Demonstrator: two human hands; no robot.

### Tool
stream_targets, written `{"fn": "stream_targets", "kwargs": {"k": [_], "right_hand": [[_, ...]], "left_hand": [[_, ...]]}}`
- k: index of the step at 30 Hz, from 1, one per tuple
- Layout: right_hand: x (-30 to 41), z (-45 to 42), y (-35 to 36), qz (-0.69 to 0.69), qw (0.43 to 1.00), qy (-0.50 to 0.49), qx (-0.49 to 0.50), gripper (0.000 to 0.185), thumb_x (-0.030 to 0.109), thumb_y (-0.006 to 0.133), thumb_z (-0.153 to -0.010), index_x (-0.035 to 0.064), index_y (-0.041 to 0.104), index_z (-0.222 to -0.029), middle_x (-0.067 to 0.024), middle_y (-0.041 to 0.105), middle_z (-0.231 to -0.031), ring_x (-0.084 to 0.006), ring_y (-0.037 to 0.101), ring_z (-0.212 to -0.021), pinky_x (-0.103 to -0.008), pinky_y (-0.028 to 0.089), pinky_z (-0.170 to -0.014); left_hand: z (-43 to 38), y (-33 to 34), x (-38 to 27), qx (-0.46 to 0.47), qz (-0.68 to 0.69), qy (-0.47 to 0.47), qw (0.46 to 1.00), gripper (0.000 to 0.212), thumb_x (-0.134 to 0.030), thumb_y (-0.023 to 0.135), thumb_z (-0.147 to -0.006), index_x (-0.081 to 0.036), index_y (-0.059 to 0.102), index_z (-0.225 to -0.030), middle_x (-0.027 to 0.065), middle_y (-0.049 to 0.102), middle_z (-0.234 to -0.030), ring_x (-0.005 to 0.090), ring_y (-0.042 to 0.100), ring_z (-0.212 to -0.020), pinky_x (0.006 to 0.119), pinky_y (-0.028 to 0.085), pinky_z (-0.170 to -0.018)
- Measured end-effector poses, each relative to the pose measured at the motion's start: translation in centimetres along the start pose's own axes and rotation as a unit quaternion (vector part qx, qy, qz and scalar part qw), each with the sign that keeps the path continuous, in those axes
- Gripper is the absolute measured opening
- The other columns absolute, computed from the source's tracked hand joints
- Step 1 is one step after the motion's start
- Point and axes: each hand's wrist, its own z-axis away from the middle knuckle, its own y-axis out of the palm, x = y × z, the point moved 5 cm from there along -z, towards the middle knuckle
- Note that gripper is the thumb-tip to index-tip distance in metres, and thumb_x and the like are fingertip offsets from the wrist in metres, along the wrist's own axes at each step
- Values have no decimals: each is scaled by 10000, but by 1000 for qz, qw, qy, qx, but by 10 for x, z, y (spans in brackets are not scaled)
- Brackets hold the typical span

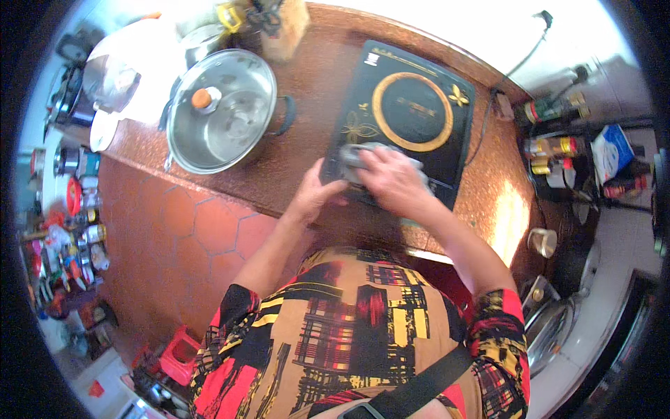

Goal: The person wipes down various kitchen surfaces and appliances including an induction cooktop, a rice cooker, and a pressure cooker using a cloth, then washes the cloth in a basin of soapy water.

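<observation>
A black induction cooktop [413, 112] with a gold ring and flower marks lies on the brown speckled counter. My right hand [392, 178] presses a crumpled grey cloth [352, 157] onto its near part. Beside the cooktop's near left corner, my left hand [316, 194] rests at the edge, its thumb apart from the fingers, whose tips are partly hidden. To the left stands a steel pot [217, 139] covered by a glass lid with an orange-brown knob [201, 98].
A wooden block [285, 31] stands behind the pot. Along the right wall, a rack holds bottles and packets [560, 146]; a power cord [487, 120] runs past the cooktop. A glass jar [542, 242] sits at the right. On the tiled floor [209, 220] is a red plastic stool [179, 353].
</observation>
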Motion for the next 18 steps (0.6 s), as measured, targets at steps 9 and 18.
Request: {"fn": "stream_targets", "kwargs": {"k": [9, 18], "right_hand": [[-2, -6, 4, 27, 994, 60, -85, 171, 169, 630, -660, 88, 604, -808, -73, 534, -922, -227, 543, -875, -355, 459, -689], [-94, 173, -41, 9, 922, 376, -95, 349, 74, 649, -713, 113, 617, -1058, -98, 556, -1015, -309, 569, -926, -407, 514, -729]], "left_hand": [[1, -2, -1, -12, 13, 7, 1000, 391, -56, 619, -822, -22, 472, -1182, 78, 606, -1036, 153, 636, -835, 278, 576, -557], [3, 2, -4, -22, -4, 8, 1000, 337, -42, 586, -836, 15, 484, -1152, 100, 630, -968, 157, 642, -709, 256, 567, -507]]}}
